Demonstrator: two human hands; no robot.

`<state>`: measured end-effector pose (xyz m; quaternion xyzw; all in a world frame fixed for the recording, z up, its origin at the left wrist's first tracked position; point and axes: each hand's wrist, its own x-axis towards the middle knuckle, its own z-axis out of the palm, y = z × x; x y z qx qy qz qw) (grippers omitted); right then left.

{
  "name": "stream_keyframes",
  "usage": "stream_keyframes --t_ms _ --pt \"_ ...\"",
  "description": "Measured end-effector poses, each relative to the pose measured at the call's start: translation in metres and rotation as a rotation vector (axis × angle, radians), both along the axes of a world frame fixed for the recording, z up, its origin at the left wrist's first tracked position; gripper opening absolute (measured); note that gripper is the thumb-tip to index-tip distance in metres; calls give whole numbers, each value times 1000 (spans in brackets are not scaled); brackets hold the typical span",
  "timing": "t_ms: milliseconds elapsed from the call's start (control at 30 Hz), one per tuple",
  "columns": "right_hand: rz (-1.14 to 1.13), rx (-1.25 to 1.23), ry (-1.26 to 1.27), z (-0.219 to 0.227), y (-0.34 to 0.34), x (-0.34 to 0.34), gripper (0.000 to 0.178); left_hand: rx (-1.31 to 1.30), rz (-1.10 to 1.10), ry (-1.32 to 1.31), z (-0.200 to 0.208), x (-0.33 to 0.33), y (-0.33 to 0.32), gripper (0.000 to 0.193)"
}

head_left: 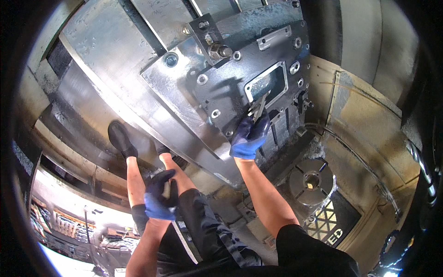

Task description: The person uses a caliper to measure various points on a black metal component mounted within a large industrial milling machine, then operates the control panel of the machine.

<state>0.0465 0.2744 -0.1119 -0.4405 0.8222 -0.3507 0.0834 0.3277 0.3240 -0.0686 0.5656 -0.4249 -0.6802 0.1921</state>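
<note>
Just beyond our right hand (250,138), a slender steel caliper-like tool (262,107) slants up across the near edge of a rectangular window frame (248,87); we pinch it low, probably to leave its upper end clear. Behind the tool lies a dark mounting plate (240,69), and up and left of that hand a steel clamp block (201,34) stands at the plate's edge, presumably to hold it firm. Our left hand (160,196), lower left, is loosely curled; we cannot tell whether it holds anything.
</note>
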Motion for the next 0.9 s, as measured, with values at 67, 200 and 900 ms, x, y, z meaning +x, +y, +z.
stream_keyframes --t_ms 67,200,900 --pt "60 50 50 1 -1 -4 44 110 -50 207 13 -20 -9 25" --pt "21 153 -170 16 4 -12 43 -305 -971 94 20 -77 -32 29" --pt "310 748 228 108 -262 -61 37 76 -1304 512 -23 -114 -21 15"
